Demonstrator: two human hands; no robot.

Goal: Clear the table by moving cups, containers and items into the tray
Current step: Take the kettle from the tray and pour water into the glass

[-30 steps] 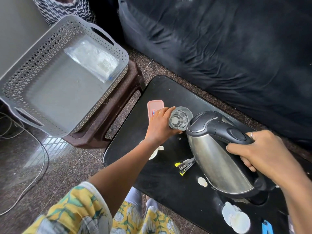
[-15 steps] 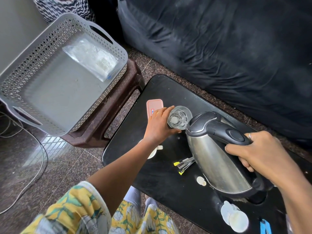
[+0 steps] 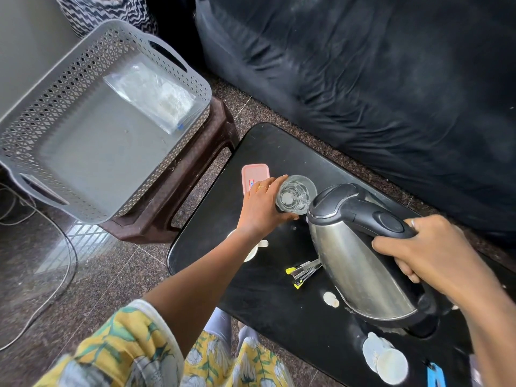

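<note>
L hand [image 3: 262,210] on glass [image 3: 296,194], R [image 3: 430,255] on kettle [image 3: 360,263]

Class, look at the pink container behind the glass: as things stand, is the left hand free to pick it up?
Probably not yet. The left hand is wrapped around the glass. The pink container lies just beyond its fingers, unobstructed, so reaching is easy once the glass is released.

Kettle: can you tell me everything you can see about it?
The kettle has a shiny steel body, black lid, black handle and black bottom rim. It is tipped forward, spout over the glass. The right hand grips its handle. It is over the black table, and its body hides part of the clips.
</note>
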